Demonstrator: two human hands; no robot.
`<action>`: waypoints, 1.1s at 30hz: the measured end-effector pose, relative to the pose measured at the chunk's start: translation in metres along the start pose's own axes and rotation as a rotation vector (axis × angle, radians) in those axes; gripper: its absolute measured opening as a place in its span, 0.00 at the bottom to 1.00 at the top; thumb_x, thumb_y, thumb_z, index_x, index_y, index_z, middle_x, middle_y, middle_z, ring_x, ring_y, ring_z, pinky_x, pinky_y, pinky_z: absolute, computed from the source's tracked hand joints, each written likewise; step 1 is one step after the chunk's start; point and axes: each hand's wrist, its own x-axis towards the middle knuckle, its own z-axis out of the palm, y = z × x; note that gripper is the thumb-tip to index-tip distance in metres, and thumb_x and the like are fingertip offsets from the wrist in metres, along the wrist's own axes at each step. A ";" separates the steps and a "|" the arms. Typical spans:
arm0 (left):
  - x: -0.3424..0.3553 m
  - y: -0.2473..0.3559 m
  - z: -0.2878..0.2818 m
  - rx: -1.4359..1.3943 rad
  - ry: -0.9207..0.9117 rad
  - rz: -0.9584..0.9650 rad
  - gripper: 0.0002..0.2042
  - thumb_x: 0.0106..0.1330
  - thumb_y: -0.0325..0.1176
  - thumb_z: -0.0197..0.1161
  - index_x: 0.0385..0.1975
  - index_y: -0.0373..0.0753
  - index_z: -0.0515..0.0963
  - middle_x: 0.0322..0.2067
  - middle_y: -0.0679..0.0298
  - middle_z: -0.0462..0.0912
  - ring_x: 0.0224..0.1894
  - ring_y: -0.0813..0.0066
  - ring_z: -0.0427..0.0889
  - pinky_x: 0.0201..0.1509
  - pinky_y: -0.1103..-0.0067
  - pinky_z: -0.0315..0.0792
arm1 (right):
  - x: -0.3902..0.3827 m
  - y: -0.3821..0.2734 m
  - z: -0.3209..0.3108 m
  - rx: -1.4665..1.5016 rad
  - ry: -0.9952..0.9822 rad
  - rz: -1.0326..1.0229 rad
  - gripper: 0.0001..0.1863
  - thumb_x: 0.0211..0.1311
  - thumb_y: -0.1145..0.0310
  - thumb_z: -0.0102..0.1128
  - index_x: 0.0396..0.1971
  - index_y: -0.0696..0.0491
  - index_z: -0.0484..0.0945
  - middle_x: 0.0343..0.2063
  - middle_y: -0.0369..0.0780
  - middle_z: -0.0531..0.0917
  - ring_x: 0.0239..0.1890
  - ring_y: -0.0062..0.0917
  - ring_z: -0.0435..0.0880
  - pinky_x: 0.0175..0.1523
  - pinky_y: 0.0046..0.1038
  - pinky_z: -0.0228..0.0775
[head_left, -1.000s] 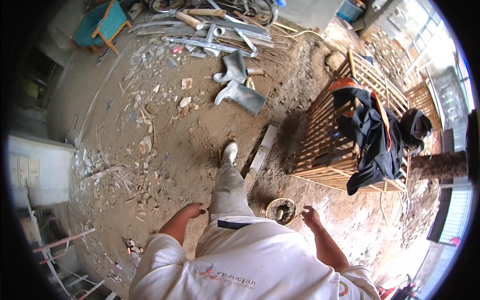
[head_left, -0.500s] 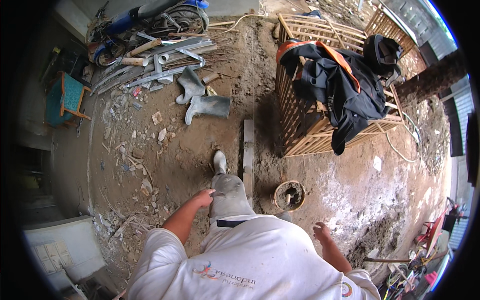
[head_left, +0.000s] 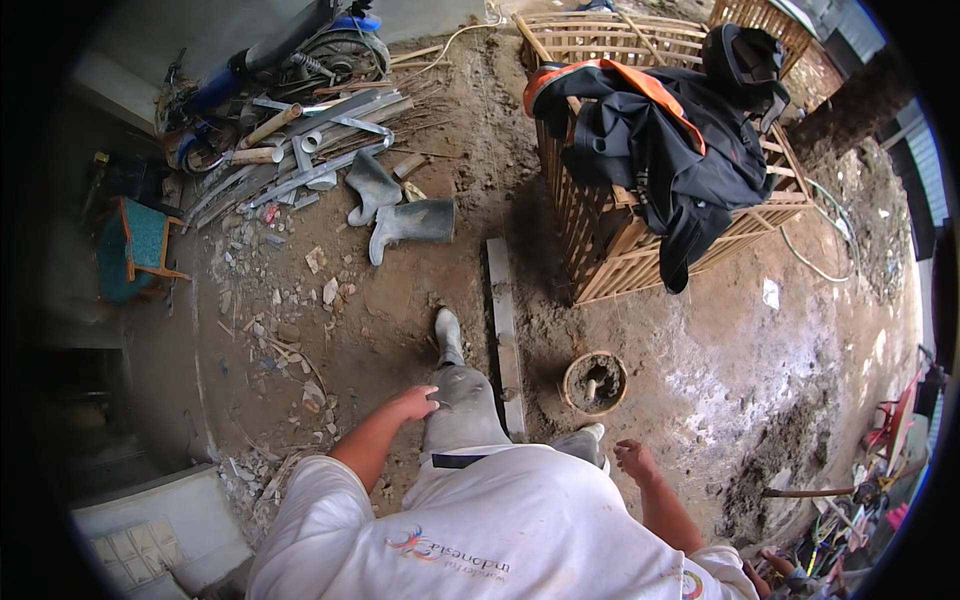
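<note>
While the person is standing with the board (head_left: 505,330) lying between the feet, apparently in mid-stride, neither hand is carrying anything. The left hand (head_left: 413,402) is hovering by the left knee (head_left: 458,385), its fingers loosely extended and gripping nothing; whether it is brushing the trousers, one cannot tell. The right hand (head_left: 636,460) is hanging near the right shoe (head_left: 594,431), its fingers slightly curled around nothing. The bucket (head_left: 566,384), the nearest container to it, is standing on the ground (head_left: 690,430) ahead of that hand, apart from it and right of the board, with a pale handle (head_left: 592,388) protruding from its dark contents. Farther forward, the crate (head_left: 600,265) is bearing a jacket (head_left: 680,150) and a helmet (head_left: 745,60). In judgement, good footing here is depending on soles landing flat, clear of the board's edge, the bucket and the rubble (head_left: 330,290), while free, relaxed arms are aiding balance.
</note>
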 end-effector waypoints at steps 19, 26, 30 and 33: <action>-0.041 -0.041 0.070 -0.262 0.062 -0.110 0.29 0.66 0.53 0.55 0.64 0.45 0.69 0.63 0.52 0.70 0.66 0.55 0.68 0.68 0.68 0.62 | 0.027 -0.056 -0.023 -0.124 -0.012 -0.080 0.15 0.65 0.67 0.59 0.49 0.55 0.77 0.27 0.39 0.82 0.22 0.22 0.79 0.27 0.26 0.72; -0.052 -0.070 0.116 -0.219 0.124 -0.123 0.29 0.66 0.54 0.55 0.64 0.45 0.69 0.64 0.54 0.69 0.65 0.55 0.68 0.68 0.67 0.63 | 0.031 -0.093 -0.018 -0.163 -0.073 -0.159 0.15 0.65 0.68 0.58 0.50 0.56 0.76 0.29 0.40 0.82 0.24 0.22 0.80 0.29 0.24 0.72; -0.053 -0.075 0.138 -0.231 0.130 -0.101 0.30 0.66 0.55 0.55 0.64 0.45 0.68 0.63 0.53 0.70 0.65 0.54 0.69 0.68 0.67 0.63 | 0.020 -0.100 -0.012 -0.300 -0.051 -0.201 0.15 0.66 0.70 0.57 0.50 0.58 0.75 0.29 0.41 0.82 0.24 0.22 0.80 0.29 0.24 0.72; -0.043 -0.078 0.153 -0.223 0.142 -0.073 0.30 0.66 0.54 0.55 0.64 0.44 0.69 0.63 0.53 0.70 0.64 0.54 0.69 0.67 0.67 0.64 | 0.015 -0.095 -0.014 -0.366 -0.064 -0.220 0.14 0.66 0.71 0.57 0.50 0.58 0.75 0.30 0.41 0.82 0.24 0.22 0.79 0.29 0.23 0.73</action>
